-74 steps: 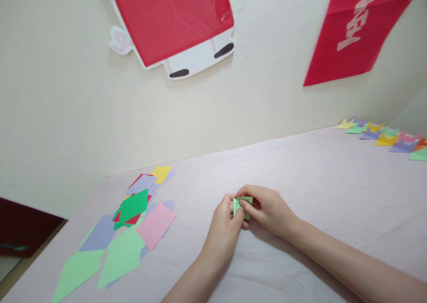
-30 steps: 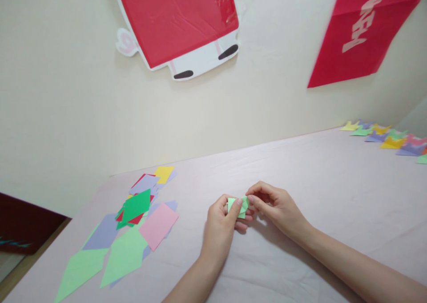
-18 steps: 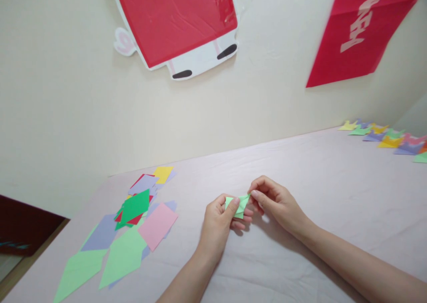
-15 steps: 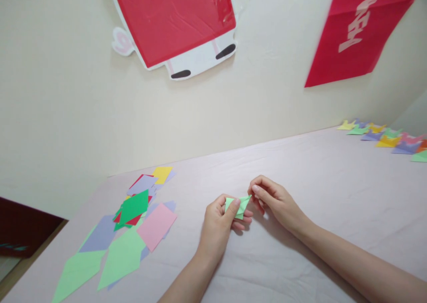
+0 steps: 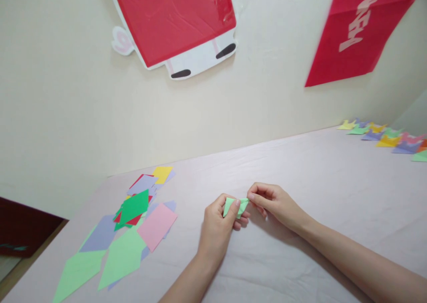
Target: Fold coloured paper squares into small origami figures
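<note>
A small light green folded paper [image 5: 230, 205] is held above the pale cloth, near the middle of the view. My left hand [image 5: 218, 220] grips it, thumb across the top and fingers underneath. Its right-hand point is pinched between the thumb and forefinger of my right hand [image 5: 267, 199], whose other fingers curl below. The fingertips cover the very end of that point.
Loose square sheets lie at the left, among them a green sheet [image 5: 134, 208], a pink sheet [image 5: 157, 226] and a light green sheet [image 5: 120, 258]. Several folded paper figures [image 5: 388, 141] line the far right. A wall with red hangings [image 5: 356, 36] rises behind the cloth-covered surface [image 5: 287, 165].
My right thumb and forefinger have closed on the paper's right point, which has tilted lower. The left hand has kept its grip almost in place.
</note>
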Demonstrator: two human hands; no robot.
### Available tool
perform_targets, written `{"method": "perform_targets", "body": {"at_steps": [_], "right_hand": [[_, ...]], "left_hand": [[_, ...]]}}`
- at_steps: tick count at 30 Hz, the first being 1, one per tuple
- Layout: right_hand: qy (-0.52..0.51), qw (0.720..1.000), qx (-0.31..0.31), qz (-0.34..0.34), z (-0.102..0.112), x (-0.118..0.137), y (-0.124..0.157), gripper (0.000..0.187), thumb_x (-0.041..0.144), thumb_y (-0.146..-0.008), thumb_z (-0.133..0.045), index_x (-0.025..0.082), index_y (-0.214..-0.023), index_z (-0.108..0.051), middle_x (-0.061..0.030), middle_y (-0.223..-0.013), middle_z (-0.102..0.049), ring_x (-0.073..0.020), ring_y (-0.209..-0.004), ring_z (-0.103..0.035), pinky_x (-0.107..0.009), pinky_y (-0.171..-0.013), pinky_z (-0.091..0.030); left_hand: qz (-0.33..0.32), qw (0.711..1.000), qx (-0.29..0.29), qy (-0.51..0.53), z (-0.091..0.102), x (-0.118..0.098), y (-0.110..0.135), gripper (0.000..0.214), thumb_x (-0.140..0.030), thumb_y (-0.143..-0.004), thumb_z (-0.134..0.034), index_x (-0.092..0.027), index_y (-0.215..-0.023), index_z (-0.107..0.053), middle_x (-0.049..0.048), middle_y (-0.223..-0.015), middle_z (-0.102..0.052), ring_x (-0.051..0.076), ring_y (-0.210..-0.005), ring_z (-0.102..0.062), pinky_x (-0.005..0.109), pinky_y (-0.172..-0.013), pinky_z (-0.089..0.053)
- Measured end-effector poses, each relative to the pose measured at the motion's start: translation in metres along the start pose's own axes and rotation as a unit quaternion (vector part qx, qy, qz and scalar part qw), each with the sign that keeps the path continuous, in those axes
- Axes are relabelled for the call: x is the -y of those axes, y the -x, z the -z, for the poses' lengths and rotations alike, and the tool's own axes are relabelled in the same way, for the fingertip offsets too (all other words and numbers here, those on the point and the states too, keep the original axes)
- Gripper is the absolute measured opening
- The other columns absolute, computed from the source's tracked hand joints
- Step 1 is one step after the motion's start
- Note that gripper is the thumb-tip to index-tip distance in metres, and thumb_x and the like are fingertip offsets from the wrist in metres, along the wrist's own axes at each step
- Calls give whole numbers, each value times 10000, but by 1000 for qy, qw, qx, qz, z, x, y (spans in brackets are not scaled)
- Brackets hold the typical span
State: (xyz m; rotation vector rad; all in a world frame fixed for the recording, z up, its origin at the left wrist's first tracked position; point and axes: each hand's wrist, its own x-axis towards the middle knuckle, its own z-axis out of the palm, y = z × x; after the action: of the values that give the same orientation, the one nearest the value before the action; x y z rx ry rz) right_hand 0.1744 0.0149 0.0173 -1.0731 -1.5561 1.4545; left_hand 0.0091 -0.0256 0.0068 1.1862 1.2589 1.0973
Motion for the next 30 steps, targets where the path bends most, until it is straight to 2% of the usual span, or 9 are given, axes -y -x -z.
{"method": "perform_targets", "body": {"at_steps": [10, 17, 23, 30], "right_hand": [[27, 1000, 4, 10, 0, -6, 0, 332, 493, -845, -566, 184, -724, -545, 63, -533, -471, -90, -466, -407, -224, -471, -310], [-11, 1000, 7, 6, 0, -8, -3, 432, 572, -890, -467, 176, -759, -578, 41, -571, -504, -96, -450, -439, -229, -455, -313], [29, 999, 13, 11, -2, -5, 0, 343, 501, -833, -597, 182, -712, -555, 55, -556, -480, -91, -479, -401, -219, -460, -306], [45, 999, 4, 17, -3, -4, 1, 341, 477, -847, -574, 191, -668, -524, 71, -495, -439, -88, -459, -358, -225, -455, -265]], "left_hand": [[3, 1000, -10, -11, -1, -1, 2, 348, -499, -875, -575, -155, -830, -604, 83, -733, -733, 173, -624, -694, 222, -536, -489], [-1, 1000, -6, -16, -1, -2, 2, 341, -490, -893, -556, -157, -850, -615, 72, -731, -731, 162, -621, -684, 214, -535, -472], [-1, 1000, -7, -24, -2, -5, 1, 329, -476, -887, -568, -157, -821, -613, 67, -716, -727, 165, -615, -679, 226, -547, -481], [18, 1000, 6, -9, -3, -9, -1, 287, -428, -817, -674, -143, -812, -637, 70, -727, -735, 148, -625, -657, 205, -539, -442]]}}
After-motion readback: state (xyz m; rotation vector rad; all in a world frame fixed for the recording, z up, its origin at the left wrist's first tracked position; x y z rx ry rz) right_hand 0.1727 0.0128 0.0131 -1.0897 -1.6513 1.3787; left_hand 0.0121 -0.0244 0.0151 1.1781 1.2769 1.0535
